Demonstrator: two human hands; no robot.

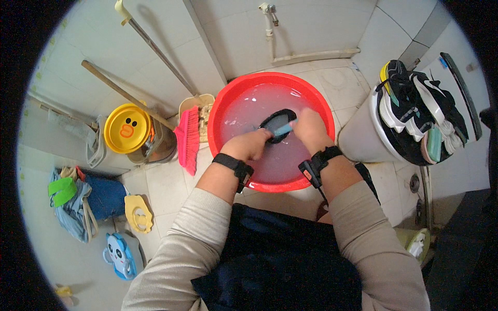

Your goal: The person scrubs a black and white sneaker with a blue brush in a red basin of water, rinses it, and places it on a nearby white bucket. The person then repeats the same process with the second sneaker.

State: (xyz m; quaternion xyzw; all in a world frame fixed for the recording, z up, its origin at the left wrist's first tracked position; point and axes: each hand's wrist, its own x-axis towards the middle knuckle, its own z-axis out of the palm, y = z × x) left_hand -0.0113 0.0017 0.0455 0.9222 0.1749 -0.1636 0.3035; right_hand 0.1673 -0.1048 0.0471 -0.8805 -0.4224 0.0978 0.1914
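A red plastic basin (216, 116) of cloudy water stands on the tiled floor before me. Over the water, my left hand (249, 144) grips the near left end of a black item (277, 114) with a curved dark rim, which looks like a shoe part; its exact kind is unclear. My right hand (310, 126) is closed on one end of a light blue object (283, 130) lying across the black item. The fingertips of my left hand reach its other end. Whether the blue object is a brush or a bar cannot be told.
On the right, black and white sneakers (406, 101) lie on a lidded white bin (358, 128). A pink broom (188, 140), a dustpan (206, 116) and a yellow basin (126, 128) stand left. Clothes (70, 210) hang over a blue container (105, 196) farther left.
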